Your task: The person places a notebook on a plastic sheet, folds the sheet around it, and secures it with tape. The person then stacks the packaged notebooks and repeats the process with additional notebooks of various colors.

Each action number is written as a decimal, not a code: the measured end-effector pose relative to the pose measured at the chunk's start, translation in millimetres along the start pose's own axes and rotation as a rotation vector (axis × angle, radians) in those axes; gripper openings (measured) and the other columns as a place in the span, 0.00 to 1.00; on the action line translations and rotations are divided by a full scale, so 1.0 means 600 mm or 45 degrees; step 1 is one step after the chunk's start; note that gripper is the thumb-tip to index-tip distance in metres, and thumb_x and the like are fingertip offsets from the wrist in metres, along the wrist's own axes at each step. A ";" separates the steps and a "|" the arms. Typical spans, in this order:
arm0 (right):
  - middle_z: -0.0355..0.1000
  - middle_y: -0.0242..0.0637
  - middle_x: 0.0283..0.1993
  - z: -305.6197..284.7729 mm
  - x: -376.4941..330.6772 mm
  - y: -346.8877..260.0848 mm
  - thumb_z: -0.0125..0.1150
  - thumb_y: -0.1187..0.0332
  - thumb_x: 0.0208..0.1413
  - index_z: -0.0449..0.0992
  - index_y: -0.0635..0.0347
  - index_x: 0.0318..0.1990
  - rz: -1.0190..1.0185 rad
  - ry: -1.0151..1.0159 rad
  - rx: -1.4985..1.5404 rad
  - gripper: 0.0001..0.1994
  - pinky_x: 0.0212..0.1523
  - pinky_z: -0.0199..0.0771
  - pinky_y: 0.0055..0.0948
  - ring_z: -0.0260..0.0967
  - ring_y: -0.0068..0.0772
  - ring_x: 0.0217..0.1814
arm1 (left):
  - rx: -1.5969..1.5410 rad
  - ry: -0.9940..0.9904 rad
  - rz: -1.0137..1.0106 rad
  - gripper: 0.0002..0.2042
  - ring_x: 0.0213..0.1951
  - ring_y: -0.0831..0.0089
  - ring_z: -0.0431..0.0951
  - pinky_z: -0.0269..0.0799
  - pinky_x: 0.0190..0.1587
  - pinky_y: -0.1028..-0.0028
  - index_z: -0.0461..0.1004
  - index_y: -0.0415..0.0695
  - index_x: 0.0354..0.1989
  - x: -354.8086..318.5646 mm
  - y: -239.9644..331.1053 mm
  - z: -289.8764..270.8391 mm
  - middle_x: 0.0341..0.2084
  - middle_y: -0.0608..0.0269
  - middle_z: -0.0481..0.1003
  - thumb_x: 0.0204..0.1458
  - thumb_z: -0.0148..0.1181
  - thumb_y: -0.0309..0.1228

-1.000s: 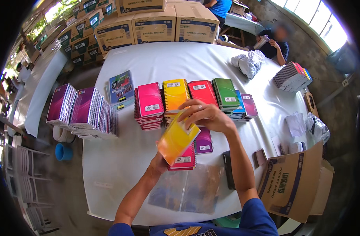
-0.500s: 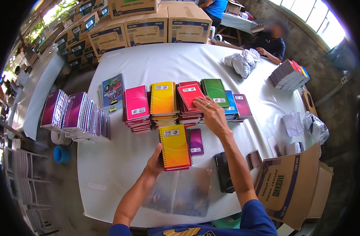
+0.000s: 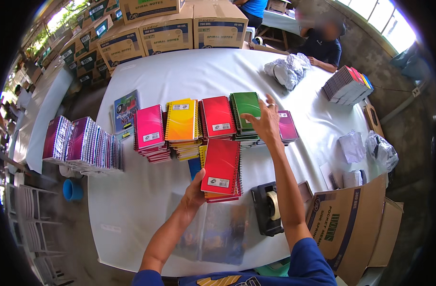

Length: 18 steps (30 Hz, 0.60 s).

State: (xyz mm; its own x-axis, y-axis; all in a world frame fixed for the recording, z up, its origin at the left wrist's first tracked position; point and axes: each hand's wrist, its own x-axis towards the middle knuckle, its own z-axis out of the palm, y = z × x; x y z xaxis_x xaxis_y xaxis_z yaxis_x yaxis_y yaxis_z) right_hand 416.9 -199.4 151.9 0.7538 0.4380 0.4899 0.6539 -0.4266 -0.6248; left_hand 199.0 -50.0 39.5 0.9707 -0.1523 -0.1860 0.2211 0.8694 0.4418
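My left hand [image 3: 195, 192] grips the left edge of a small pile of spiral notebooks with a red notebook [image 3: 223, 164] on top and yellow and pink edges below. Over the green notebook stack [image 3: 244, 106], my right hand [image 3: 266, 121] has its thumb and fingers spread, holding nothing; whether it touches the green cover I cannot tell. In the same row are a pink stack [image 3: 150, 125], a yellow stack [image 3: 182, 119], a red stack [image 3: 218, 114] and a purple-pink stack [image 3: 287, 125]. A blue cover peeks out left of the held pile.
Wrapped purple notebooks [image 3: 91, 143] stand at the left. A tape dispenser [image 3: 268, 209] and clear plastic sheet [image 3: 211, 233] lie near me. Right are an open carton [image 3: 346, 224], plastic bags [image 3: 382, 150] and a notebook block [image 3: 349, 86]. A person [image 3: 323, 47] sits across; cartons [image 3: 220, 28] stand behind.
A red notebook now covers the yellow one on the held pile. My right hand has left the red stack for the green one. The whole view has shifted slightly.
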 end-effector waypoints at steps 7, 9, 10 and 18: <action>0.63 0.59 0.54 -0.017 0.038 0.026 0.78 0.54 0.36 0.69 0.81 0.46 0.536 -0.099 -0.549 0.38 0.51 0.67 0.55 0.62 0.55 0.60 | 0.082 0.024 -0.039 0.39 0.56 0.63 0.71 0.68 0.59 0.59 0.60 0.46 0.64 0.023 -0.023 0.011 0.56 0.59 0.69 0.47 0.65 0.54; 0.63 0.56 0.53 -0.020 0.051 0.023 0.78 0.52 0.35 0.69 0.78 0.46 0.702 -0.345 -0.636 0.38 0.51 0.69 0.50 0.65 0.52 0.56 | 0.077 0.007 -0.036 0.39 0.56 0.62 0.71 0.67 0.59 0.58 0.60 0.47 0.64 0.032 -0.036 -0.002 0.56 0.60 0.69 0.47 0.65 0.54; 0.63 0.56 0.53 -0.027 0.053 0.027 0.78 0.52 0.35 0.69 0.78 0.46 0.707 -0.337 -0.642 0.38 0.51 0.69 0.50 0.65 0.52 0.56 | 0.052 0.017 -0.052 0.39 0.57 0.62 0.70 0.67 0.59 0.58 0.59 0.48 0.64 0.036 -0.045 -0.008 0.57 0.60 0.69 0.47 0.65 0.55; 0.76 0.41 0.38 -0.158 0.074 -0.017 0.62 0.82 0.46 0.79 0.61 0.41 -0.076 -0.324 0.062 0.13 0.42 0.74 0.34 0.74 0.37 0.37 | 0.037 0.046 -0.066 0.44 0.59 0.62 0.67 0.65 0.60 0.58 0.56 0.47 0.66 0.058 -0.073 -0.015 0.59 0.57 0.65 0.49 0.52 0.66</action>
State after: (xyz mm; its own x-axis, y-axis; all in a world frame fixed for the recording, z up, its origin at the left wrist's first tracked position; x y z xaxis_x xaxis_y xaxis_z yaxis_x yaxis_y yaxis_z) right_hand 449.7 -250.8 237.7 0.6697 0.6485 0.3618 0.6880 -0.3585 -0.6309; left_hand 222.4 -89.3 6.0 0.9539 -0.1793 -0.2405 0.2742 0.8465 0.4563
